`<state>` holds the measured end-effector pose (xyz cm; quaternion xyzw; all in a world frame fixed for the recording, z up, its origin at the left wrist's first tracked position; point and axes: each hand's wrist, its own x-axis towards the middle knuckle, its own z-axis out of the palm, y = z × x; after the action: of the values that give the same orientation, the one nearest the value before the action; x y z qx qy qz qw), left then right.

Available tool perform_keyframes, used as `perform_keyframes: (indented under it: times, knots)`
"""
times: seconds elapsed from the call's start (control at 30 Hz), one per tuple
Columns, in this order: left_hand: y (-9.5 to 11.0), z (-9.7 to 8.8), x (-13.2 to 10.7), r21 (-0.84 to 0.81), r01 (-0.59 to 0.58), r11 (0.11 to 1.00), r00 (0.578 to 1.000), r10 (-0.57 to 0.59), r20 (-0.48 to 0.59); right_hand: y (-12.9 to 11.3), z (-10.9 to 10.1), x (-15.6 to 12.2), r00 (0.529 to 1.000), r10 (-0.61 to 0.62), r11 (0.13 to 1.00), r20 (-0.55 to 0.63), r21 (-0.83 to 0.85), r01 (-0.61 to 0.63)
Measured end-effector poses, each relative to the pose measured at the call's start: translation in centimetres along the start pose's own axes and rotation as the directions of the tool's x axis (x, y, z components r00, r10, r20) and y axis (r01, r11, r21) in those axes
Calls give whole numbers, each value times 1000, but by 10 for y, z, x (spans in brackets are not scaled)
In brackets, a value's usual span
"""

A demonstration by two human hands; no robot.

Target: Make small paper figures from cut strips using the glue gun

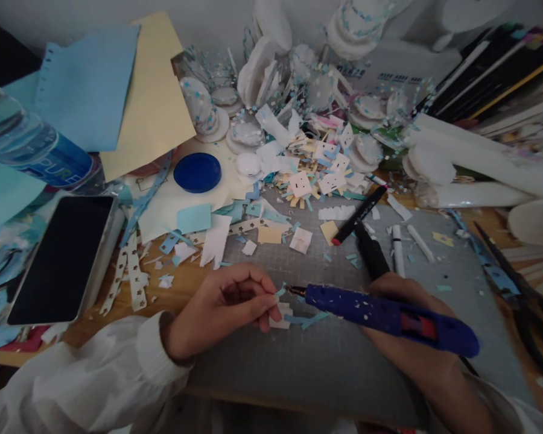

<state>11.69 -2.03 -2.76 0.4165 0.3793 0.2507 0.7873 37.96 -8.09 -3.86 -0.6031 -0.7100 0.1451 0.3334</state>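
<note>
My left hand point(224, 307) is closed in a pinch on a small white paper piece point(281, 317) with light blue strips, low over the grey cutting mat point(326, 355). My right hand point(405, 325) grips a blue hot glue gun point(389, 316). Its metal nozzle point(295, 291) points left and almost touches the top of the paper piece by my left fingertips. White sleeves cover both forearms.
Black markers point(359, 217) and white pens point(397, 250) lie on the mat behind the gun. A phone point(61, 259) and a water bottle point(31, 147) are at left, a blue lid point(197, 172) further back. Paper scraps and white decorations point(298, 108) crowd the back; scissors point(522, 301) at right.
</note>
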Motion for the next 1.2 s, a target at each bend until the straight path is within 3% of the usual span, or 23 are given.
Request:
perform_keyframes:
  times: [0.3, 0.43, 0.57, 0.67, 0.8, 0.87, 0.97, 1.2]
  knots:
    - [-1, 3, -1, 35, -37, 999, 999, 37, -11, 4, -8, 5, 985, -30, 999, -169, -17, 28]
    - [-1, 5, -3, 83, -114, 990, 993, 117, -34, -5, -14, 6, 966, 60, 998, -250, 2, -61]
    - [-1, 11, -14, 118, -147, 982, 988, 152, -39, -5, -27, -12, 967, 97, 994, -236, -26, -106]
    - [-4, 14, -26, 154, -167, 974, 984, 173, -29, 5, -39, -36, 958, 104, 972, -269, -178, -156]
    - [-7, 18, -41, 276, -229, 934, 964, 257, -67, 23, -55, -65, 862, 133, 860, -489, -375, -346]
    - [-7, 19, -47, 320, -238, 917, 951, 288, -117, 32, -59, -77, 842, 161, 814, -515, -414, -409]
    - [-7, 22, -55, 312, -234, 921, 937, 300, -181, 49, -58, -90, 842, 133, 791, -523, -456, -408]
    - [-19, 22, -60, 176, -209, 962, 935, 249, -252, 71, -44, -96, 849, 63, 865, -525, -395, -309]
